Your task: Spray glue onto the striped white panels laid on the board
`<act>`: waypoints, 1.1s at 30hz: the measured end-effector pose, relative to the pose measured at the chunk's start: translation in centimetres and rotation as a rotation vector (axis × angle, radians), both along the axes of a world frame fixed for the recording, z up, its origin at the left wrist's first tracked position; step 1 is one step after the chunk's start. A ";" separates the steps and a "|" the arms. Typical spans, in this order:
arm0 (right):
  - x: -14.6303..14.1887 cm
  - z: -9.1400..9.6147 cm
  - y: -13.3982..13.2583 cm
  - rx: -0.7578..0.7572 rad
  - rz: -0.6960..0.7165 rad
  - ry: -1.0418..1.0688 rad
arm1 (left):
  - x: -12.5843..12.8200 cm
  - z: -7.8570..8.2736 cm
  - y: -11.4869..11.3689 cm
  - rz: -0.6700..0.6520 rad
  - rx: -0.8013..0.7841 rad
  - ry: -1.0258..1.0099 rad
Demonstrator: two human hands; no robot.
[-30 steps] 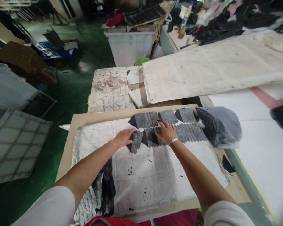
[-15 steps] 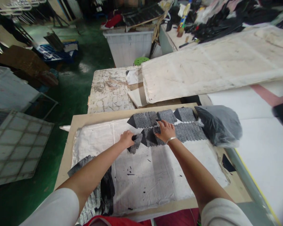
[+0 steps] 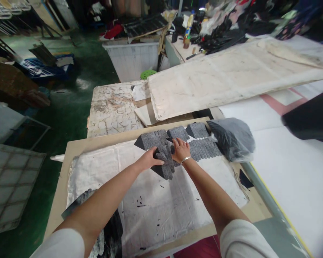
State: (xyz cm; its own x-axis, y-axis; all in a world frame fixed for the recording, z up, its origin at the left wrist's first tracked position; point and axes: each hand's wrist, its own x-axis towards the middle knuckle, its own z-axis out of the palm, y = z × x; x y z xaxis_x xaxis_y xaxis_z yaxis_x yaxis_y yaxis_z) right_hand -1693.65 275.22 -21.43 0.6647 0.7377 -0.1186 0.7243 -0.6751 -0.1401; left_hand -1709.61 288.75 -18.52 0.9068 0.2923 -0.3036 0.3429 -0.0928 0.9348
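Observation:
Rows of grey, speckled fabric pieces [image 3: 204, 149] with scalloped edges and black pointed ends lie overlapped on a white cloth [image 3: 140, 225]. My left hand [image 3: 150, 158] is closed around a small bundle of these pieces [image 3: 166, 168], thumb in front and fingers behind. This bundle sits against the left end of the near row. Just to its right, my right hand [image 3: 181, 150], with a silver bracelet at the wrist, has its fingers curled over pieces of the same row. Its fingertips are partly hidden. More grey and black pieces [image 3: 82, 197] lie beneath my left forearm.
A dark bundle in clear plastic [image 3: 233, 139] lies at the right end of the rows. Behind the board [image 3: 56, 186] a long padded cream panel [image 3: 218, 79] rests on a worn table [image 3: 115, 111]. Small black scraps dot the cloth. Farther back stands a white bin [image 3: 134, 61].
My left hand has moved right with its grey pieces, bringing them against the near row. My right hand stays at that row, its fingers drawn in more. The view has shifted right.

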 end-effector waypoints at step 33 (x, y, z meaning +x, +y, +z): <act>-6.3 0.8 0.3 0.176 0.272 -0.037 | -0.6 -2.0 2.0 0.124 0.699 0.389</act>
State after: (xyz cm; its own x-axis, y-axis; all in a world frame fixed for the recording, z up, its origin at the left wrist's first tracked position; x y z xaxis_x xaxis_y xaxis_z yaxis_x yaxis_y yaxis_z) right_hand -1699.94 275.57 -20.61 0.4417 0.8959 0.0470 0.8816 -0.4238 -0.2078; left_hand -1710.21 290.72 -20.47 0.7223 0.6229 -0.3003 0.6777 -0.5513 0.4865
